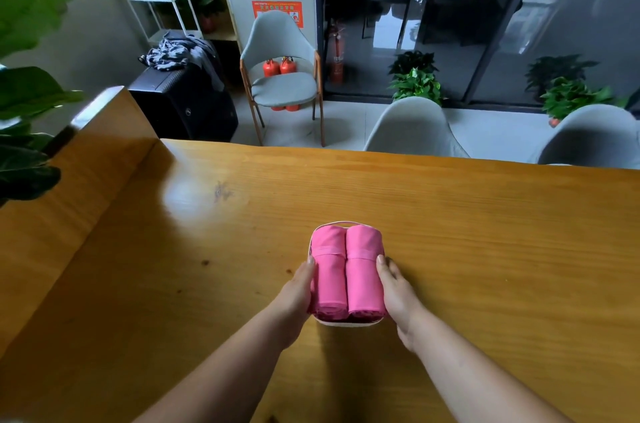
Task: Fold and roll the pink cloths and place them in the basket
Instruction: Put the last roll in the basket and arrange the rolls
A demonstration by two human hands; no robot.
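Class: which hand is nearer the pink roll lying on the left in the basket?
Left. The left hand rests against that roll's outer side; the right hand is beyond the other roll, at the basket's right side.

2 pink fabric cloths, rolled into cylinders, lie side by side, touching, inside a small white basket on a wooden table.
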